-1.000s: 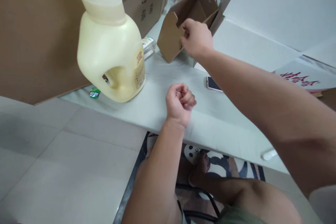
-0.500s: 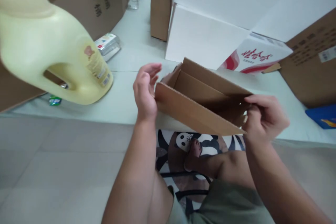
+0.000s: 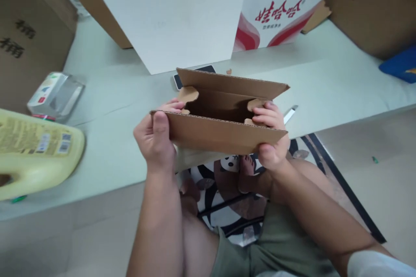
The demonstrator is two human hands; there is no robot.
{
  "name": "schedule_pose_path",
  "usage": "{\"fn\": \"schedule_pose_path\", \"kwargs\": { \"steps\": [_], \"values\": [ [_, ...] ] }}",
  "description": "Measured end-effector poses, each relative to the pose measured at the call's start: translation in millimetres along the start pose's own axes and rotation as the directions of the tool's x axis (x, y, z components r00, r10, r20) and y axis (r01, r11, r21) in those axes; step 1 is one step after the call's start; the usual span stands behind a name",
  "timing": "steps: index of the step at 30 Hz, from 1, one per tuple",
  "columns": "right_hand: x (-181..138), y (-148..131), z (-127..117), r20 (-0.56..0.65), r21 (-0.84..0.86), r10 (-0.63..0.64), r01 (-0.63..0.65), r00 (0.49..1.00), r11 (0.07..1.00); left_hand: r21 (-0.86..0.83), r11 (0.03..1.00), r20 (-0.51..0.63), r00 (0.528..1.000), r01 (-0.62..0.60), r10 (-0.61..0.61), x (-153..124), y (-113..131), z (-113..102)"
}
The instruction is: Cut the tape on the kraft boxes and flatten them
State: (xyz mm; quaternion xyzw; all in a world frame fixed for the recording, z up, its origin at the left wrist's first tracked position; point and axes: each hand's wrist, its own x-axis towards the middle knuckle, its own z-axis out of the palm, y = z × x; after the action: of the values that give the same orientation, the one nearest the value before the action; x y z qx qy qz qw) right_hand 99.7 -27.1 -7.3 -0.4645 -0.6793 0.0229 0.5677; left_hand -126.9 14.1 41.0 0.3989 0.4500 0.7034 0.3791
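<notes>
A brown cardboard box (image 3: pixel 221 134) with its top open hangs between my two hands over the table's front edge. My left hand (image 3: pixel 159 138) grips its left end, thumb on the near wall and fingers behind it. At the other end my right hand (image 3: pixel 273 134) holds on, its thumb on the near wall and its fingers against a small end flap (image 3: pixel 255 104). Another rounded flap (image 3: pixel 188 94) leans inward by my left fingers. Behind the box lies a dark flat device with a white edge (image 3: pixel 206 69), partly hidden. To the right is a blade-like silver strip (image 3: pixel 290 114).
A large yellow jug (image 3: pixel 39 156) and a clear plastic pack (image 3: pixel 56 95) are on the left of the table (image 3: pixel 113 134). White boxes (image 3: pixel 182 21) and a red-and-white carton (image 3: pixel 279 13) stand at the back. A blue object (image 3: pixel 399 65) sits at the right edge.
The box has turned almost level across my view. My right fingers have moved onto its end flap, and my left thumb now presses the near wall. The camera view has shifted.
</notes>
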Motion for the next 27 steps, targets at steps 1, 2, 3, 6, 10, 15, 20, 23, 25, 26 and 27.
{"fn": "schedule_pose_path", "kwargs": {
  "steps": [1, 2, 3, 6, 10, 15, 20, 23, 25, 26, 27],
  "values": [
    [2, 0, 2, -0.016, 0.003, 0.016, -0.016, 1.0, 1.0, 0.019, 0.999, 0.003, 1.0, -0.027, 0.027, 1, -1, 3],
    [3, 0, 2, -0.027, 0.018, 0.034, -0.033, 0.999, 0.999, 0.037, 0.998, 0.015, 0.998, -0.06, 0.059, 1, -2, 5],
    [5, 1, 2, -0.028, 0.041, 0.049, -0.047, 0.998, 0.998, 0.054, 0.994, 0.035, 0.995, -0.092, 0.091, 1, -3, 8],
    [11, 3, -5, 0.029, 0.1, 0.027, -0.03, 0.999, 0.995, 0.092, 0.983, 0.088, 0.984, -0.16, 0.152, 0, -5, 13],
    [14, 4, -16, 0.06, 0.11, -0.013, 0.007, 0.998, 0.994, 0.15, 0.975, 0.081, 0.985, -0.165, 0.154, -1, -6, 15],
    [6, 5, -12, -0.08, 0.205, 0.133, -0.114, 0.988, 0.972, 0.182, 0.956, 0.135, 0.969, -0.229, 0.206, -3, -13, 16],
    [6, 19, -14, -0.042, 0.226, 0.26, -0.244, 0.965, 0.943, 0.136, 0.952, 0.206, 0.948, -0.273, 0.242, -7, -23, 14],
    [11, 26, -19, 0.04, 0.264, 0.271, -0.272, 0.962, 0.925, 0.15, 0.914, 0.285, 0.901, -0.378, 0.326, -5, -31, 9],
    [12, 28, -21, 0.05, 0.284, 0.282, -0.285, 0.958, 0.915, 0.163, 0.883, 0.338, 0.866, -0.44, 0.369, -3, -35, 6],
    [12, 29, -21, 0.05, 0.283, 0.29, -0.292, 0.956, 0.914, 0.174, 0.873, 0.353, 0.857, -0.455, 0.376, -2, -36, 4],
    [11, 30, -21, 0.046, 0.273, 0.297, -0.298, 0.954, 0.915, 0.187, 0.864, 0.367, 0.849, -0.468, 0.381, -1, -36, 3]
  ]
}}
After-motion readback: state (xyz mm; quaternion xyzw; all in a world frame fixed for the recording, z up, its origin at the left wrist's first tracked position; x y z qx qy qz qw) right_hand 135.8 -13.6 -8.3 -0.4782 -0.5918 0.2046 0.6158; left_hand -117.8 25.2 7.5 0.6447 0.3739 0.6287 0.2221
